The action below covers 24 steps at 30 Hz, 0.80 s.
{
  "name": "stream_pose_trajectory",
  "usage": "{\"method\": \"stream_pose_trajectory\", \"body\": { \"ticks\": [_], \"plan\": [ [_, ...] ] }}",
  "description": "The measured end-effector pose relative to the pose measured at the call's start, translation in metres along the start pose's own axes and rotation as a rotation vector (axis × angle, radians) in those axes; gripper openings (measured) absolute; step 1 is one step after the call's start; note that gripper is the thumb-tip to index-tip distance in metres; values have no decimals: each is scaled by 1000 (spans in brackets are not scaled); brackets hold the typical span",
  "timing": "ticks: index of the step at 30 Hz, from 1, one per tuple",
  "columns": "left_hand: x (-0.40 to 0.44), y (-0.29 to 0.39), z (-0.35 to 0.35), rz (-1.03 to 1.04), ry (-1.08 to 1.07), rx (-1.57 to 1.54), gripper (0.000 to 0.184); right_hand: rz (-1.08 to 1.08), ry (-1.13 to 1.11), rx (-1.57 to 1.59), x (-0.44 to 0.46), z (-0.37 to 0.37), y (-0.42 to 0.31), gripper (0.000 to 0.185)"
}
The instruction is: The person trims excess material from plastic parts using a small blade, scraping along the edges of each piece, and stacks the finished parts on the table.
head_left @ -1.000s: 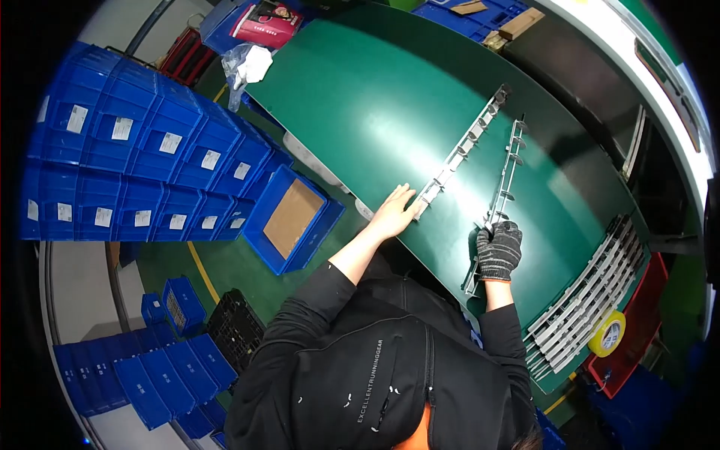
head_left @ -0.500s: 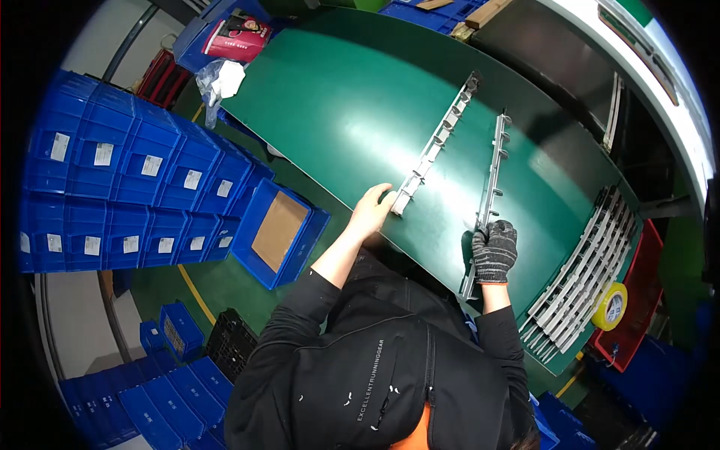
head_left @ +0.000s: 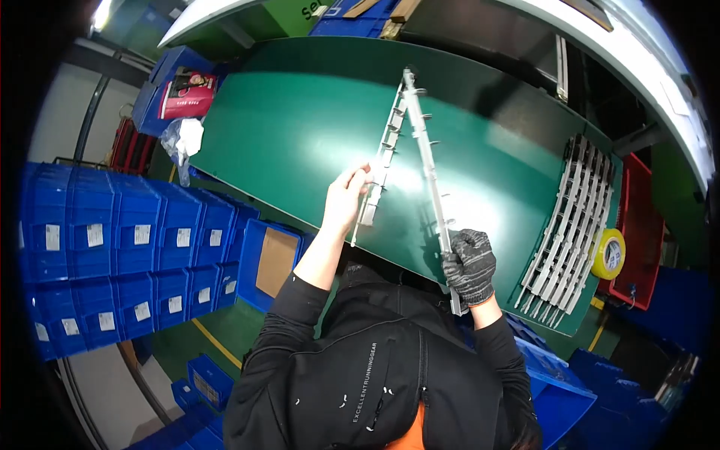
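Observation:
A long, narrow silvery strip [head_left: 385,159] with small clips along it lies on the green table. My bare left hand [head_left: 346,198] is at its near half, fingers closed on its left edge; a thin end sticks out below the fingers. My right hand [head_left: 470,268], in a dark grey knitted glove, is wrapped round the near end of a second clipped metal strip [head_left: 425,154]. This second strip slants away from me, and its far end meets or overlaps the far end of the first one. Whether the two ends touch cannot be seen.
Several similar strips [head_left: 571,225] lie side by side at the table's right end, next to a yellow tape roll [head_left: 608,253] and a red bin [head_left: 636,232]. Blue crates [head_left: 112,225] are stacked at left. A pink bag [head_left: 187,95] is at the table's far-left corner.
The right strip's far end has swung left to the first strip's far end. My left fingers have closed and moved up along the first strip. The camera view has turned.

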<state>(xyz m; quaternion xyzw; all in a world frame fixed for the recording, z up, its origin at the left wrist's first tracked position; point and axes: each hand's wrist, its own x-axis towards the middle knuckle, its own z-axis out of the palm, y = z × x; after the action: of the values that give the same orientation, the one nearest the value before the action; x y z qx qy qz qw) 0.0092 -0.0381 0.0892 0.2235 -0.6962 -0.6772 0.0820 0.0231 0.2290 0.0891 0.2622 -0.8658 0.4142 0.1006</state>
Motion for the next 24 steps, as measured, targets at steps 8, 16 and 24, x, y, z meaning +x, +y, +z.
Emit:
{"method": "stream_pose_trajectory", "body": {
  "ticks": [8,16,24],
  "plan": [
    [54,51,21,93,-64,-432,29,-120,-137,-2,-13,-12,-31,16],
    [52,137,35,312,-144,-484,16,-95,-173,-170,21,-7,-55,29],
    [32,225,9,660,-345,-435,14,-163,50,-65,69,22,-93,23]
  ]
}}
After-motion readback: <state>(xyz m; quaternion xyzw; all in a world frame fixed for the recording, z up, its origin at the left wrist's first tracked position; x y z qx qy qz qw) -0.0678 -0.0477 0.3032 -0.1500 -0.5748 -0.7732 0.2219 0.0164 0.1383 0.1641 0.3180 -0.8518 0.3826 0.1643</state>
